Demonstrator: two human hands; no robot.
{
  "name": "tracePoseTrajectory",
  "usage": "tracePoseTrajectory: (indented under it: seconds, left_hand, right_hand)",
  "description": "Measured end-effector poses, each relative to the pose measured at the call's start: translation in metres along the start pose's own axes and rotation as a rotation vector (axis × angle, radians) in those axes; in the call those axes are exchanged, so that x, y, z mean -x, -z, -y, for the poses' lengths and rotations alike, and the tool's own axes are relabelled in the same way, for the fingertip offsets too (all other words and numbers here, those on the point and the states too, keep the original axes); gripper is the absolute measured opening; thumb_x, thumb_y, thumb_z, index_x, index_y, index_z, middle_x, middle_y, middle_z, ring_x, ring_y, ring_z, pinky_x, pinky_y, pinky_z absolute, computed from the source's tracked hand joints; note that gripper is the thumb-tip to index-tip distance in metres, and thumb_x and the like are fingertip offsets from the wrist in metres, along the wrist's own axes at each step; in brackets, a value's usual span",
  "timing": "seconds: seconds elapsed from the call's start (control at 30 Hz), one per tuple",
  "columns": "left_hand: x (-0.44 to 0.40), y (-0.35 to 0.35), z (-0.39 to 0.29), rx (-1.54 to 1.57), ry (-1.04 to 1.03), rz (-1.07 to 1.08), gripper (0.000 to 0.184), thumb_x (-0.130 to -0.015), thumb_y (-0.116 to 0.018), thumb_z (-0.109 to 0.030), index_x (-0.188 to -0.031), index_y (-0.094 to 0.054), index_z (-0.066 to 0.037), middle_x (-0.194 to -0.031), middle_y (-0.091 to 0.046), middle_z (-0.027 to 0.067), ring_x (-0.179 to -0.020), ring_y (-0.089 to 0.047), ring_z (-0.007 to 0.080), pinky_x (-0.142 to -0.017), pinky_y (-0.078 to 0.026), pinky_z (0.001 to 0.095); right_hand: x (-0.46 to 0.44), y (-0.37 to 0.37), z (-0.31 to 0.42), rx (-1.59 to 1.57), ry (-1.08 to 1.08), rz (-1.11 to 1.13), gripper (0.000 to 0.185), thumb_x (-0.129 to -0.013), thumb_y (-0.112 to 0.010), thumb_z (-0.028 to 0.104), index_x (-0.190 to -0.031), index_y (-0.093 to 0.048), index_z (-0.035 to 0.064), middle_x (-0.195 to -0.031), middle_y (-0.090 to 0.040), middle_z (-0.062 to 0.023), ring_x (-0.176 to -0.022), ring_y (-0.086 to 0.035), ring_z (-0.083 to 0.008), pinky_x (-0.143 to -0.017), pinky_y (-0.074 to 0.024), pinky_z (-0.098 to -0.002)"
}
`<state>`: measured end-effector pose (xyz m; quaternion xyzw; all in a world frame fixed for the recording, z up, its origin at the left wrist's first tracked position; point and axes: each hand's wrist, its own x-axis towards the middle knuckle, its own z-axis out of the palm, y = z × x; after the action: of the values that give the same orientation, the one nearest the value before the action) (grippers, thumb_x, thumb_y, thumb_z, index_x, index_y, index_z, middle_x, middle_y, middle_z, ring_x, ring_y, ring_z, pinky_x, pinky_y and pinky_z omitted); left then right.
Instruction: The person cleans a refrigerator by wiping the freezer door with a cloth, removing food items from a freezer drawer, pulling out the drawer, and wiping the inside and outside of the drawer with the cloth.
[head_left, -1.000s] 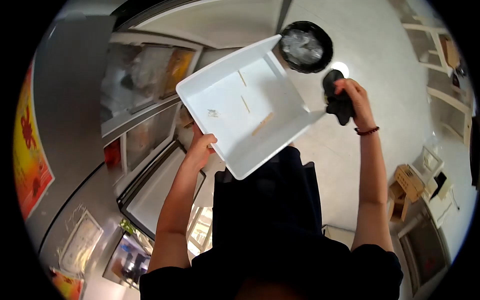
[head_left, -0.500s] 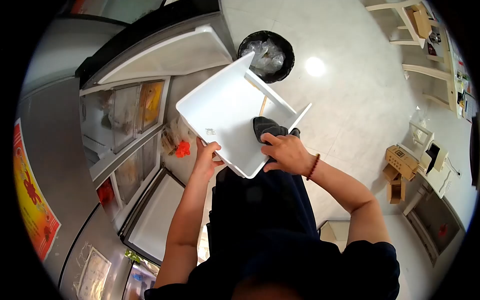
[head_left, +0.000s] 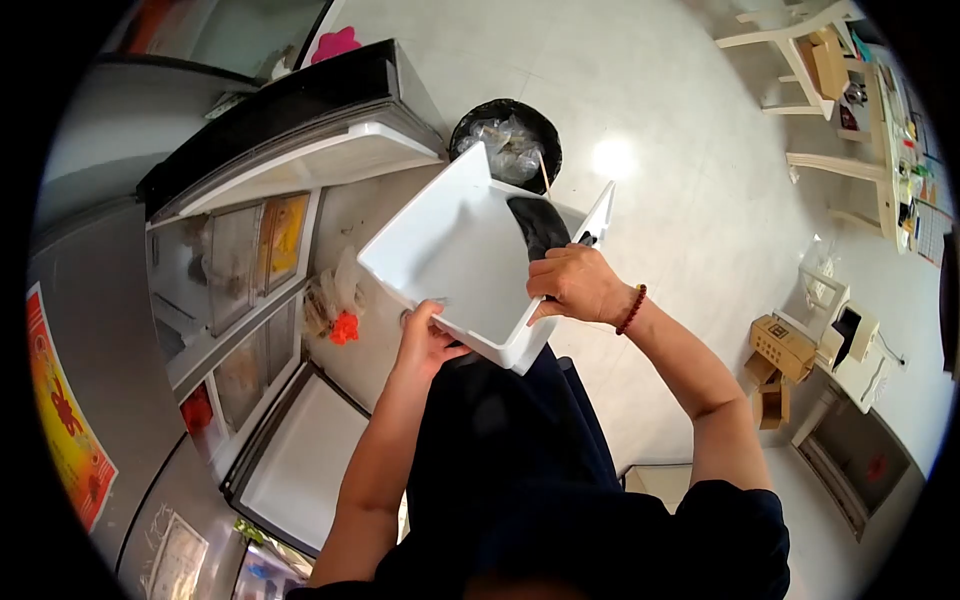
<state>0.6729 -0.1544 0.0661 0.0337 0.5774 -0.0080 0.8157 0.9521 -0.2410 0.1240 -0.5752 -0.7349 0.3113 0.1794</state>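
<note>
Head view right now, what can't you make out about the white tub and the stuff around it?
All in the head view:
Underside of the white tub: turned away from the camera.
Part of the dark cloth: covered by the right hand.
Near side of the trash bin: blocked by the tub's corner.
Contents of the fridge drawers: blurred by cloudy fronts.
Writing on the pale paper: too small and faint.

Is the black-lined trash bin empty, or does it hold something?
Not empty: crumpled clear plastic shows inside the trash bin; how full, cannot tell.
</note>
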Motion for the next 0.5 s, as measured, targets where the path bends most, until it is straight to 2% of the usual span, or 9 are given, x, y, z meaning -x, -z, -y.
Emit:
tracePoseTrajectory:
  seconds: [0.1,0.2,0.23,0.27,0.33,0.37,0.47,0.5]
  left_hand:
    - [-0.005,0.001,0.003,0.016,0.027,-0.114,0.075,-0.075,-0.060,-0.029,-0.141,-0.027,-0.014,-0.131,-0.043,0.0191,-0.118,-0.050,0.0373,-0.092,-0.043,0.0646]
    - [0.044,-0.024,0.002,-0.067,-0.141,-0.029,0.080,-0.075,-0.058,-0.025,-0.145,-0.020,-0.012,-0.134,-0.042,0.0193,-0.120,-0.049,0.0376,-0.092,-0.043,0.0658]
    - [0.055,-0.025,0.002,-0.086,-0.179,-0.007,0.084,-0.074,-0.055,-0.020,-0.147,-0.015,-0.014,-0.134,-0.041,0.0188,-0.121,-0.048,0.0369,-0.090,-0.045,0.0650]
    - [0.049,-0.020,0.005,-0.109,-0.188,0.004,0.079,-0.073,-0.055,-0.019,-0.145,-0.022,-0.012,-0.131,-0.044,0.0171,-0.119,-0.050,0.0351,-0.090,-0.047,0.0622]
    - [0.033,-0.006,0.016,-0.149,-0.192,0.020,0.070,-0.073,-0.056,-0.019,-0.139,-0.037,-0.008,-0.127,-0.050,0.0136,-0.116,-0.054,0.0317,-0.090,-0.050,0.0564]
    - [0.031,-0.009,0.011,-0.148,-0.165,0.004,0.072,-0.071,-0.054,-0.014,-0.141,-0.035,-0.008,-0.126,-0.050,0.0132,-0.114,-0.055,0.0311,-0.087,-0.052,0.0555]
    - [0.030,-0.003,0.013,-0.168,-0.170,0.023,0.076,-0.071,-0.055,-0.013,-0.143,-0.032,-0.009,-0.127,-0.050,0.0142,-0.114,-0.055,0.0315,-0.086,-0.052,0.0565]
    - [0.033,-0.005,0.013,-0.194,-0.203,0.018,0.081,-0.071,-0.056,-0.013,-0.146,-0.026,-0.010,-0.129,-0.048,0.0150,-0.117,-0.054,0.0323,-0.086,-0.052,0.0580]
  right_hand:
    - [-0.002,0.011,-0.002,-0.037,-0.021,0.050,0.037,-0.070,-0.068,0.047,-0.068,-0.057,0.0113,-0.075,-0.055,0.0003,-0.076,-0.058,-0.0199,-0.065,-0.0478,-0.0355]
    - [0.009,0.027,0.019,0.063,0.034,-0.014,0.034,-0.071,-0.069,0.045,-0.069,-0.056,0.0126,-0.075,-0.053,0.0007,-0.074,-0.057,-0.0196,-0.064,-0.0471,-0.0346]
    - [0.014,0.032,0.033,0.118,0.053,0.027,0.031,-0.070,-0.070,0.041,-0.069,-0.056,0.0138,-0.076,-0.052,0.0008,-0.073,-0.057,-0.0193,-0.064,-0.0466,-0.0341]
    - [0.020,0.020,0.036,0.089,0.079,-0.017,0.029,-0.069,-0.072,0.036,-0.067,-0.054,0.0140,-0.072,-0.048,0.0006,-0.067,-0.054,-0.0174,-0.059,-0.0436,-0.0322]
    - [0.027,-0.004,0.026,0.061,0.050,-0.011,0.027,-0.068,-0.075,0.030,-0.067,-0.053,0.0128,-0.073,-0.048,-0.0001,-0.066,-0.054,-0.0174,-0.059,-0.0434,-0.0321]
    - [0.028,-0.004,0.024,0.071,0.024,0.045,0.027,-0.067,-0.078,0.028,-0.073,-0.058,0.0111,-0.078,-0.053,0.0002,-0.071,-0.057,-0.0183,-0.062,-0.0460,-0.0327]
    - [0.033,-0.004,0.026,-0.300,-0.041,0.057,0.028,-0.070,-0.078,0.028,-0.084,-0.064,0.0091,-0.089,-0.060,-0.0010,-0.081,-0.061,-0.0211,-0.069,-0.0493,-0.0335]
    - [0.034,0.005,0.024,-0.463,-0.121,0.153,0.029,-0.073,-0.078,0.023,-0.096,-0.067,0.0088,-0.099,-0.063,-0.0042,-0.088,-0.062,-0.0253,-0.076,-0.0507,-0.0336]
